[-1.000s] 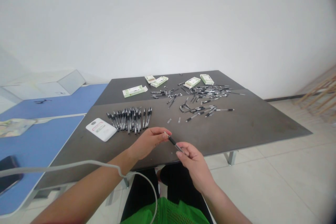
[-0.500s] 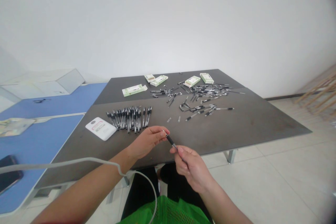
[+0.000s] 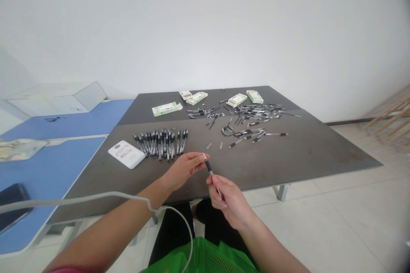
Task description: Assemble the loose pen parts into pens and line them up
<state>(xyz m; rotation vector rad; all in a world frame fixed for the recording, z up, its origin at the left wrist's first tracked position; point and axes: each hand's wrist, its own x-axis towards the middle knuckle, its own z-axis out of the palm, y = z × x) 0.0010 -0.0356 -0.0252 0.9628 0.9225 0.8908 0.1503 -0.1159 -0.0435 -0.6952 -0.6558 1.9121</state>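
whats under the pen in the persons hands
Under the black gel pen is the dark tabletop, then black trousers past its edge; the left hand and right hand hide what's directly beneath them.

A dark table (image 3: 304,153) holds black pens (image 3: 159,145) and boxes (image 3: 165,109).

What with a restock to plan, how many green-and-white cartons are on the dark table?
5 cartons: one at left, two close together mid-table, two at right, all toward the far end of the table.
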